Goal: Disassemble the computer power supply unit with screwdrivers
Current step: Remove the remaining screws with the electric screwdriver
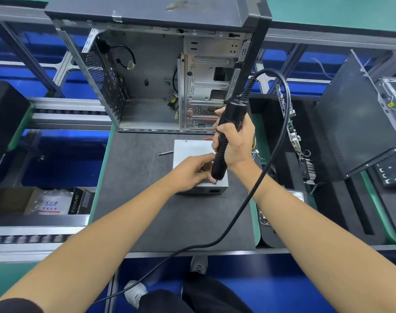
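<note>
A grey metal power supply unit (190,148) lies flat on the dark mat in front of me. My right hand (234,143) grips a black corded electric screwdriver (228,123), held nearly upright with its tip down on the unit's near right corner. My left hand (192,171) rests on the unit's top beside the tip, its fingertips pinched together around the bit; whether a screw is between them is hidden. Coloured wires (256,152) trail out from the unit's right side.
An open, gutted computer case (152,82) stands just behind the unit. A loose screwdriver bit (165,152) lies on the mat (147,199) to the left. Black foam trays with circuit boards (294,136) sit right; another case (361,123) far right. Conveyor rails run left.
</note>
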Demonstrator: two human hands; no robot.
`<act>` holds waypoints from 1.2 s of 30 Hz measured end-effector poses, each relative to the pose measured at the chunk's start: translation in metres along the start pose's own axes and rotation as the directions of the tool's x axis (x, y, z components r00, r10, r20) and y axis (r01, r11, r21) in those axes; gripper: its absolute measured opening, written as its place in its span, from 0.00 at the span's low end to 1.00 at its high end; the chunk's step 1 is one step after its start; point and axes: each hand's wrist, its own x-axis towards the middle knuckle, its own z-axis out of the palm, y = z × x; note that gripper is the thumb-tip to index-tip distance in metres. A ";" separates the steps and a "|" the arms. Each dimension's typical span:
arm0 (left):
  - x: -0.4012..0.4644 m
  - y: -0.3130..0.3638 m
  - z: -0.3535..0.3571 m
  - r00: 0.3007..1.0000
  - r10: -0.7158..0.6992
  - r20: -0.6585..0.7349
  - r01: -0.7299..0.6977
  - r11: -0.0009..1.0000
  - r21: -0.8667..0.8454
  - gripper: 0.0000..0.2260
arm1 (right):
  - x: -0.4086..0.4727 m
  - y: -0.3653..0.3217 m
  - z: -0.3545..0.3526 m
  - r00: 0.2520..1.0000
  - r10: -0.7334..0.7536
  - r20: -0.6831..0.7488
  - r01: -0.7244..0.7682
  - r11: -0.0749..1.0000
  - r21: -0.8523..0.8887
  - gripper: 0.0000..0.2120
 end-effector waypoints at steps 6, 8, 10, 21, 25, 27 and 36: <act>0.002 -0.002 0.000 0.999 0.020 -0.034 -0.021 0.999 -0.033 0.18 | 0.005 -0.004 0.000 1.000 0.000 0.005 0.000 1.000 -0.009 0.19; 0.003 -0.003 0.001 0.999 0.017 -0.029 -0.017 1.000 -0.018 0.16 | 0.004 -0.004 0.000 1.000 0.009 0.006 -0.009 1.000 -0.029 0.16; 0.004 -0.004 0.002 1.000 0.010 -0.027 -0.010 1.000 0.001 0.15 | 0.003 -0.003 -0.001 1.000 0.016 0.004 -0.016 0.999 -0.032 0.15; 0.003 -0.003 0.002 0.999 0.036 -0.037 -0.034 0.998 0.051 0.16 | 0.002 -0.001 -0.001 1.000 0.002 0.015 -0.001 0.999 -0.052 0.11; 0.002 -0.002 0.002 0.999 0.034 -0.033 -0.032 0.998 0.060 0.15 | 0.002 0.001 -0.001 1.000 0.003 0.015 -0.002 0.999 -0.040 0.11; 0.001 -0.003 0.002 0.999 0.043 -0.030 -0.040 0.995 0.092 0.16 | 0.002 0.001 -0.002 1.000 0.003 0.015 -0.002 0.999 -0.040 0.12; -0.002 -0.005 0.002 0.996 0.078 -0.034 -0.069 0.973 0.222 0.21 | -0.004 0.001 0.000 0.993 -0.043 0.106 0.044 0.999 -0.007 0.21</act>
